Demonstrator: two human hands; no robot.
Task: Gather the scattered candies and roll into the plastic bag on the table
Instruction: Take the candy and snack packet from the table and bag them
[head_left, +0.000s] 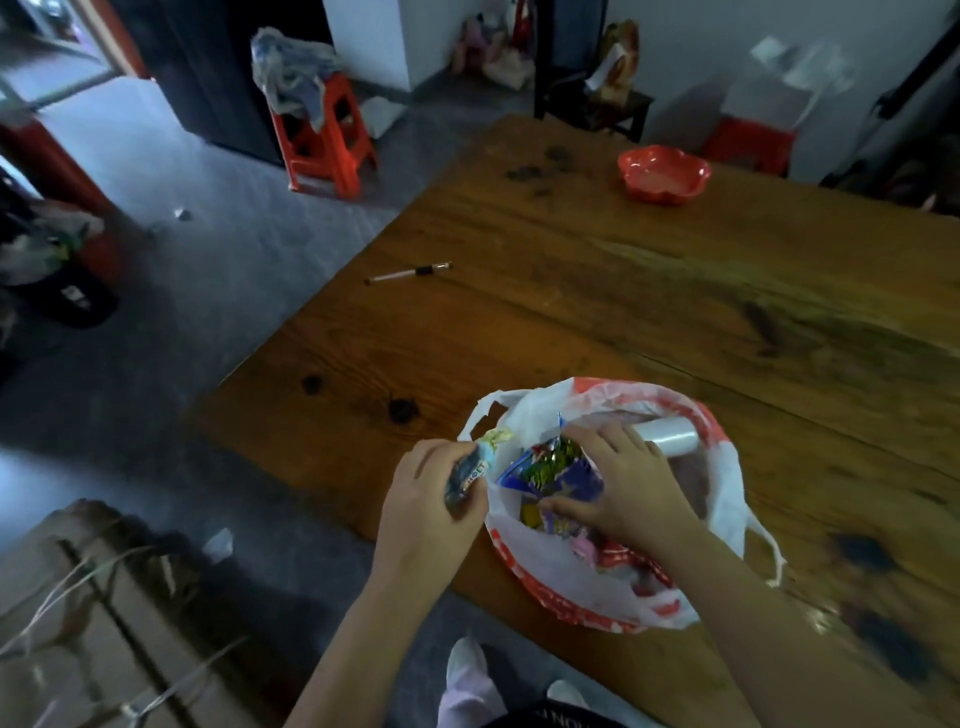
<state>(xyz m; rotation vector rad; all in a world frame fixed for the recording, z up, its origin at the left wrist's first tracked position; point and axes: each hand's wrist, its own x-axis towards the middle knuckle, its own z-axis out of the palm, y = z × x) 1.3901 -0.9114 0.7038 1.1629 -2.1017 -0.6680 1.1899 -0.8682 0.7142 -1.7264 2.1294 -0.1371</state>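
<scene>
White thin plastic bag (540, 566) with red print; blue, green, yellow foil candy wrappers (550, 470); red scalloped plastic bowl (663, 174); brown wooden table (623, 291).

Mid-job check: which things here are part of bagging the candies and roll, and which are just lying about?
Part of the job:
plastic bag
candy packets in the bag under the right hand
wrapped candy in the left hand
roll inside the bag

Lying about:
pen
red bowl
</scene>
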